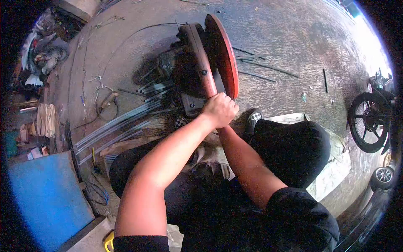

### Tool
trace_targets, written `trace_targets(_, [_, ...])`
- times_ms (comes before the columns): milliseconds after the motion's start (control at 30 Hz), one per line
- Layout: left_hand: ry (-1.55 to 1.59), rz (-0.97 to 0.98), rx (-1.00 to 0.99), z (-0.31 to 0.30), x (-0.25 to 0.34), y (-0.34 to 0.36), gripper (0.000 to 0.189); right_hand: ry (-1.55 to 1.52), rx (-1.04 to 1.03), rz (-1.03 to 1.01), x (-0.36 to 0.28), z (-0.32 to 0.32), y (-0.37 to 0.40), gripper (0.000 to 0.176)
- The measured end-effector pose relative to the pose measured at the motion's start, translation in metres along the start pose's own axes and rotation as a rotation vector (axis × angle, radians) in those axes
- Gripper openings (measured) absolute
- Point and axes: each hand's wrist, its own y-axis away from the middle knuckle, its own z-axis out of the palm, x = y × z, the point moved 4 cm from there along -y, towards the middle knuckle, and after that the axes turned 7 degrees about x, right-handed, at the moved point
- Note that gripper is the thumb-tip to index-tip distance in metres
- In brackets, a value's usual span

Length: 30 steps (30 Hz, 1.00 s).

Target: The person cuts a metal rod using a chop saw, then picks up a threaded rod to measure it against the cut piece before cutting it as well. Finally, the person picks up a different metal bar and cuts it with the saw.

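A machine with a large red disc (230, 63) and a reddish curved guard (198, 54) stands on the floor in front of my knees. My left hand (219, 110) is closed at the near end of the reddish guard or handle, its knuckles on top. Beneath it, my right hand (223, 128) is mostly hidden, with only the wrist side showing, so its fingers cannot be made out. A bundle of grey metal rods (121, 119) lies left of the machine, some ends close to its base.
Thin dark rods (270, 67) lie on the floor beyond the disc. A blue panel (50, 197) is at the lower left, below scattered clutter (48, 54). A black wheel (369, 122) stands at the right edge. Pale sheeting (331, 176) lies beside my right knee.
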Motion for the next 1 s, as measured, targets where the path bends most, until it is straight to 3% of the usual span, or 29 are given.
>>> trace_targets(533, [-0.03,0.013,0.057,0.001,0.001,0.004,0.01,0.134,-0.421,-0.173,0.047,-0.006,-0.043,0.013])
trace_targets(600, [-0.024,-0.012,0.08,0.004,0.0,0.005,0.011,0.163,-0.49,-0.231,0.054,-0.018,-0.047,0.013])
trace_targets(633, [-0.006,-0.011,0.091,0.006,0.0,0.005,0.012,0.177,-0.519,-0.256,0.08,-0.06,0.004,0.013])
trace_targets(667, [-0.034,-0.006,0.054,0.008,0.001,0.005,0.014,0.19,-0.544,-0.279,0.049,-0.019,-0.045,0.013])
trace_targets(800, [-0.106,0.064,0.031,-0.007,-0.002,0.001,0.015,0.248,-0.635,-0.339,0.044,-0.012,-0.028,0.012])
trace_targets(900, [-0.059,0.158,-0.033,-0.02,-0.016,-0.005,0.016,0.273,-0.706,-0.344,0.026,0.028,-0.031,0.011])
trace_targets(1000, [-0.007,0.143,0.025,-0.037,-0.026,-0.019,0.017,0.287,-0.779,-0.329,0.038,0.041,-0.037,0.011])
